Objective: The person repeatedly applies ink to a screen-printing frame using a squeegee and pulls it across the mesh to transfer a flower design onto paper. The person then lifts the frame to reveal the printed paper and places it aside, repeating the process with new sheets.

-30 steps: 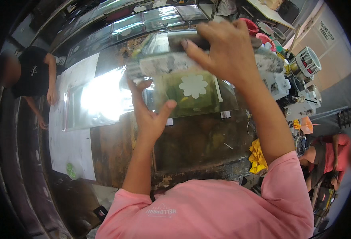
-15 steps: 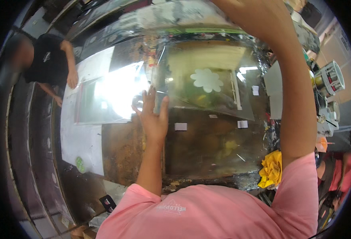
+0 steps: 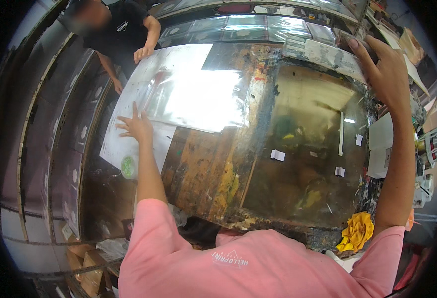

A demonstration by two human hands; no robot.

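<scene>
My left hand is open, fingers spread, over white paper at the left of the table. Just beyond it lie glossy clear sheets, bright with glare. At the far right, my right hand is raised by the end of a paint-stained beam. Its fingers curl at a dark part there; what they grip is hard to make out. Between my arms lies a glassy, reflective panel set in the table, with small white tabs and a thin white strip on it.
Across the table's far left corner, a co-worker in a black shirt rests a hand on the paper. A green-topped round tub stands near the left edge, a yellow cloth at the near right. Racks of sheets line the left.
The clear sheet with the white flower shape has left the panel. My left hand has moved left, to the paper. My view has shifted, and my right hand has come into sight.
</scene>
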